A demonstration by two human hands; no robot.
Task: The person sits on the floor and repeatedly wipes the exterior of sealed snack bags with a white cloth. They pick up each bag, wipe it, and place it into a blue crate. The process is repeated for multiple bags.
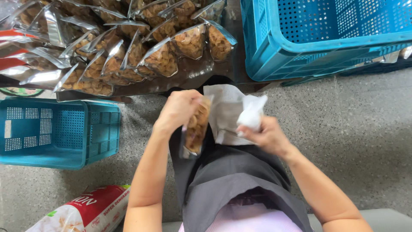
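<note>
Left hand (179, 111) closed around upper part of clear snack pouch (197, 126), pouch upright over lap, filled with golden-brown pieces, bottom end hanging free below the grip. Right hand (265, 135) pinched shut on crumpled white cloth (251, 111), just beside pouch, not touching it as far as visible. More white cloth or paper (225, 114) spread across lap between both hands, over dark apron (231, 180).

Looks like wipe-down of pouch exterior. To do well: keep left grip high and firm so pouch body stays exposed; run cloth flat along clear face, top to bottom; rotate pouch for back side; avoid squeezing contents, pieces look brittle. Seal state at top hidden by fingers, cannot tell.

Around: rows of filled pouches (128, 56) with silver backing standing on dark counter (189, 75) ahead. Blue crate (326, 38) upper right, second blue crate (56, 133) on speckled floor (352, 129) at left. Red-and-white bag (86, 210) lying on floor lower left, well apart from hands.
</note>
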